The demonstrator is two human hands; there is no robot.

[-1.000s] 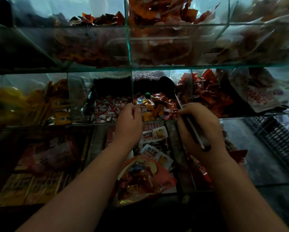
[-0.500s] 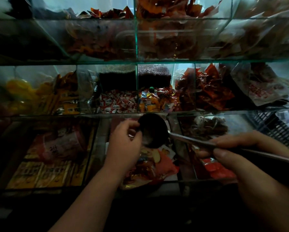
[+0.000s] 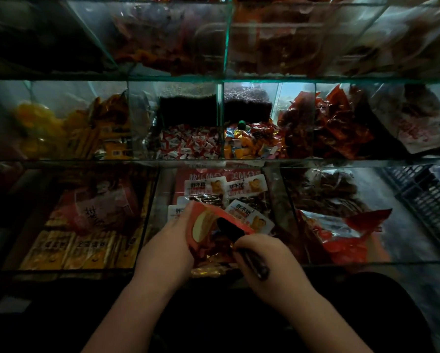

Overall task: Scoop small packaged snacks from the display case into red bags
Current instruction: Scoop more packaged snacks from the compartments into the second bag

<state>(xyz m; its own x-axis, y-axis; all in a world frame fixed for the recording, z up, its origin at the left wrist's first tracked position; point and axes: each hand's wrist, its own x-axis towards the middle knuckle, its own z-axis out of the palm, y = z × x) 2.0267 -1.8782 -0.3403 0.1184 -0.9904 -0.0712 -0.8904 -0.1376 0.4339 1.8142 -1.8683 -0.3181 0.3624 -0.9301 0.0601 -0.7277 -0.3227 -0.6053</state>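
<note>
Scoop now dipped into 1 red bag, 2 hands: left hand pinching bag rim, right hand gripping scoop handle

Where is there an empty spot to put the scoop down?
The bare grey floor between the brown snack packs and the black basket looks free. Every glass bin is crowded, and the red bag fills the space between the left hand and right hand.

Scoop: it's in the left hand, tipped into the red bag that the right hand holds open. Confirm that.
Not right: the hands are swapped. The head view shows the right hand gripping the scoop, tipped into the red bag that the left hand holds open.
</note>
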